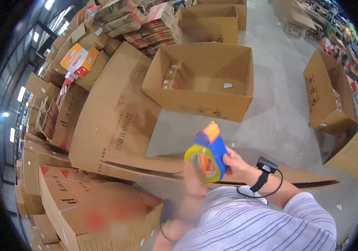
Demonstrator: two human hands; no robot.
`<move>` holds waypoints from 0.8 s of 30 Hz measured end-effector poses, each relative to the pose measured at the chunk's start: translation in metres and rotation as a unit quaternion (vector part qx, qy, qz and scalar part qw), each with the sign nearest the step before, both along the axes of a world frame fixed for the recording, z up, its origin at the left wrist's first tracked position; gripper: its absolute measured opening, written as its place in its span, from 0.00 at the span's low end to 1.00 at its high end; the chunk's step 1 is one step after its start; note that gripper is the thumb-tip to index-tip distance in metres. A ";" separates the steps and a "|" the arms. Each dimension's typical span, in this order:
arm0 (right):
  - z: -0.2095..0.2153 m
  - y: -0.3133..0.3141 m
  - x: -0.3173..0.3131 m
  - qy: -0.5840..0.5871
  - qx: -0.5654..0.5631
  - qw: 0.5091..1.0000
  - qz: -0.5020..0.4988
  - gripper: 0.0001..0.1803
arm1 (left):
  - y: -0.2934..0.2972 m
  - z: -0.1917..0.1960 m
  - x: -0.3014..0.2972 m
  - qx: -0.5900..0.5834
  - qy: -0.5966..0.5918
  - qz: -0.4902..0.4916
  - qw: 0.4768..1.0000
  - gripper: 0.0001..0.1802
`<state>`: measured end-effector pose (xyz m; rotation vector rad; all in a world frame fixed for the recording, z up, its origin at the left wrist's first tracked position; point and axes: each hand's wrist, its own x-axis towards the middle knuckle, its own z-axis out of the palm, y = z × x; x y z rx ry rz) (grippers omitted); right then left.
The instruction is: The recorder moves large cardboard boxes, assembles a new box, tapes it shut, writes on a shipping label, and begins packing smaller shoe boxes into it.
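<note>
A blue and orange tape dispenser (218, 149) with a wide roll of yellowish tape (190, 154) is held up in front of my body. My right hand (236, 166) is closed around its blue side, fingers and thumb wrapped on it. My left hand (195, 184) is raised against the near left side of the roll. Motion smears its fingers, so their grip is unclear. Behind the dispenser, a large open carton (200, 102) holds a stack of small brown boxes (172, 75) and a white scrap (228, 85).
A large flattened carton (108, 104) leans at left, its long edge running across in front of me. A closed carton (57, 196) stands near left. Flattened cardboard bundles (156, 25) are piled behind. More open cartons stand at the right (329, 92) and far back (208, 25).
</note>
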<state>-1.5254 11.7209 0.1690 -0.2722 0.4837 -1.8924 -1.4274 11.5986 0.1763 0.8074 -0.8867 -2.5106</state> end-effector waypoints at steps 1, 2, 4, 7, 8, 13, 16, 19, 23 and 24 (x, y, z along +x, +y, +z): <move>-0.011 0.004 -0.010 0.002 0.048 0.997 -0.052 0.33 | 0.000 -0.003 -0.001 0.005 -0.003 0.004 1.000 0.22; -0.019 0.011 -0.019 0.004 0.097 0.990 -0.102 0.31 | -0.003 -0.005 0.000 -0.164 -0.086 0.010 0.983 0.25; -0.002 0.029 -0.032 0.095 0.178 0.966 -0.159 0.28 | -0.013 -0.007 0.009 -0.394 -0.194 0.065 0.896 0.35; -0.024 0.082 -0.048 0.540 0.384 0.742 -0.101 0.15 | -0.063 -0.100 0.056 -0.424 -0.406 0.230 0.776 0.45; -0.027 0.097 -0.048 0.534 0.392 0.743 -0.094 0.15 | -0.059 -0.112 0.057 -0.420 -0.414 0.222 0.777 0.45; -0.008 0.109 -0.035 0.741 0.431 0.481 0.184 0.19 | -0.034 -0.146 0.022 -0.072 -0.407 -0.049 0.909 0.42; -0.028 0.109 -0.037 0.756 0.422 0.463 0.190 0.24 | -0.043 -0.169 0.023 -0.063 -0.317 -0.023 0.946 0.38; -0.035 0.107 -0.057 0.731 0.455 0.471 0.191 0.23 | -0.027 -0.166 0.028 -0.170 -0.246 0.043 0.953 0.34; -0.030 0.097 -0.075 0.796 0.400 0.436 0.125 0.20 | -0.024 -0.175 0.057 -0.117 -0.360 0.001 0.926 0.27; -0.033 0.098 -0.078 0.785 0.441 0.413 0.136 0.18 | -0.022 -0.169 0.061 -0.102 -0.374 -0.015 0.922 0.20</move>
